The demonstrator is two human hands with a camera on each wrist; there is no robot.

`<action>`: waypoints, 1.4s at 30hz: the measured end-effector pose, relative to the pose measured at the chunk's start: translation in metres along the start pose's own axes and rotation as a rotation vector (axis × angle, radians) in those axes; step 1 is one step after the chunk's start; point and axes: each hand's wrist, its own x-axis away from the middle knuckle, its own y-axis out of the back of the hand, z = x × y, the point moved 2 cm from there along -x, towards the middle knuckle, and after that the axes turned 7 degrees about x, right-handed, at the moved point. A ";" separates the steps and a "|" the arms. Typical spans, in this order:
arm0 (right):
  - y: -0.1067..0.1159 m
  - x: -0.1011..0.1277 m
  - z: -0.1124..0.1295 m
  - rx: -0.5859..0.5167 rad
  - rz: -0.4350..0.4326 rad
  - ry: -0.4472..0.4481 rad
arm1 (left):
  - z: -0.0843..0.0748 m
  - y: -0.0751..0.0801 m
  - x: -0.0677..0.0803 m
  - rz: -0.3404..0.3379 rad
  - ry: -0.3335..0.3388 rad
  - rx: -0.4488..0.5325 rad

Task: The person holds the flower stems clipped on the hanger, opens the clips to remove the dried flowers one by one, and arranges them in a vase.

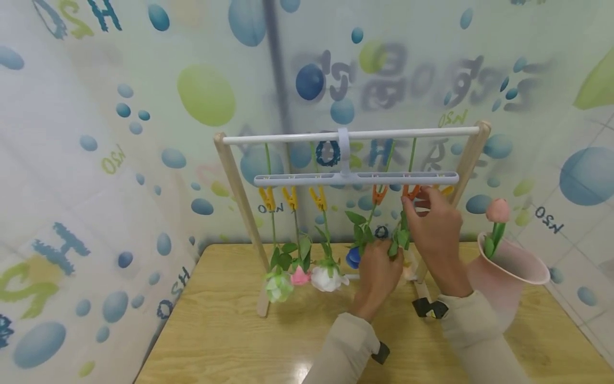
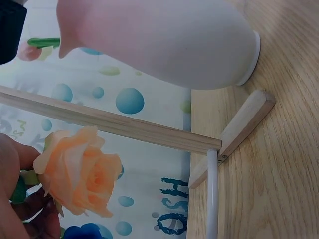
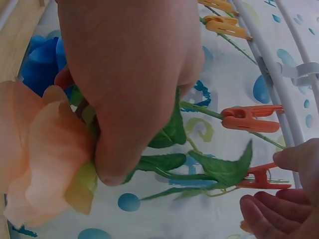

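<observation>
My left hand [image 1: 381,269] grips a peach artificial rose [image 2: 79,172] by the stem just under its bloom, among green leaves. The rose hangs head down, its stem held above by an orange clothespin [image 3: 259,178] under the pale hanger [image 1: 307,179]. Thumb and fingers of my right hand [image 1: 436,224] stand apart around that clothespin; a gap shows in the right wrist view. Beside it, another orange clothespin [image 1: 379,194] holds the stem of a blue flower [image 1: 353,258]. Left of these hang a white flower [image 1: 328,278], a pink flower [image 1: 300,276] and a green flower [image 1: 279,286] from yellow clothespins [image 1: 290,198].
The hanger hooks over the white bar [image 1: 408,134] of a wooden-legged rack [image 1: 242,205] on a wood-grain table [image 1: 206,320]. Right of the rack stands a pink and white vase [image 1: 499,288] with a pink tulip [image 1: 498,211]. A patterned wall covering lies behind.
</observation>
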 end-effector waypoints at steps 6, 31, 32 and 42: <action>-0.009 0.000 -0.001 -0.003 -0.079 0.003 | 0.000 0.000 0.002 0.000 -0.011 -0.036; -0.005 -0.006 -0.001 0.028 -0.061 -0.003 | 0.024 0.002 0.030 0.321 0.118 -0.095; -0.005 -0.006 -0.001 0.030 -0.058 -0.006 | 0.028 0.001 0.033 0.337 0.131 -0.091; 0.000 0.001 -0.004 0.054 -0.066 -0.040 | 0.051 0.007 0.060 0.407 0.175 -0.119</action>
